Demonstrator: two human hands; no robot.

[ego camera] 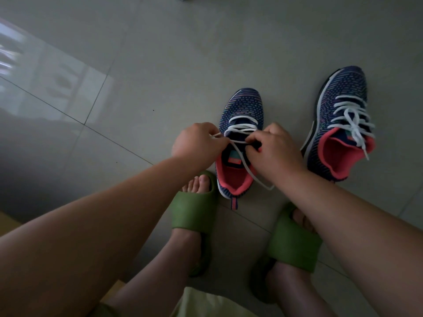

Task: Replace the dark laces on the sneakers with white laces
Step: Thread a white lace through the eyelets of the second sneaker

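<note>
Two navy knit sneakers with pink linings stand on the tiled floor. The nearer sneaker (242, 106) is partly laced with a white lace (240, 128) across its lower eyelets. My left hand (196, 143) pinches one end of that lace at the shoe's left side. My right hand (272, 149) pinches the lace at the shoe's right side, over the tongue. A loose stretch of the lace (251, 173) trails across the pink opening to the floor. The farther sneaker (343, 104), to the right, is fully laced in white with a tied bow (353, 121). No dark lace is visible.
My feet in green slides (194, 211) (295, 243) rest on the floor just in front of the nearer sneaker. Grey floor tiles stretch away on the left, with a bright window reflection (45, 74). A pale green garment (206, 303) shows at the bottom edge.
</note>
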